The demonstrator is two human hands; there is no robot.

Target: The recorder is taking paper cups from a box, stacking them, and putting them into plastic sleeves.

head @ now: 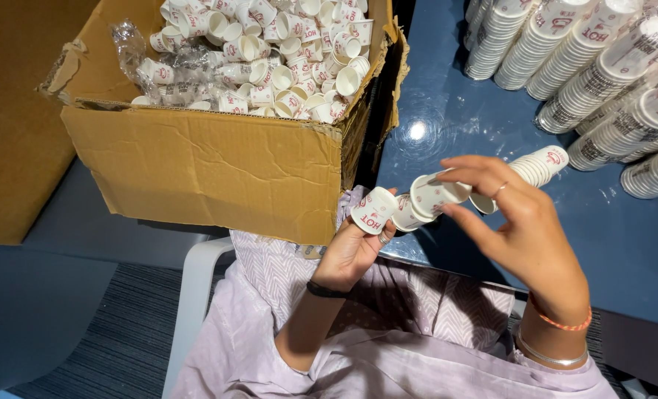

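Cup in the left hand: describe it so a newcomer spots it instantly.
Start at the open cardboard box of loose cups. Just below its right corner, the left hand pinches one small white paper cup. Unlike the stacked sleeves lying on the blue table, it is single.

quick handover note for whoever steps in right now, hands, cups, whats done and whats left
Left hand: grip closed on loose paper cups, held over the lap at the table edge.
Right hand: grip closed on a short nested stack of cups, with one cup at its near end by the fingertips.
Done: long nested stacks lie on their sides on the blue table, upper right.
Left: the cardboard box to the left holds a large heap of unstacked cups, some of them in clear plastic wrap.
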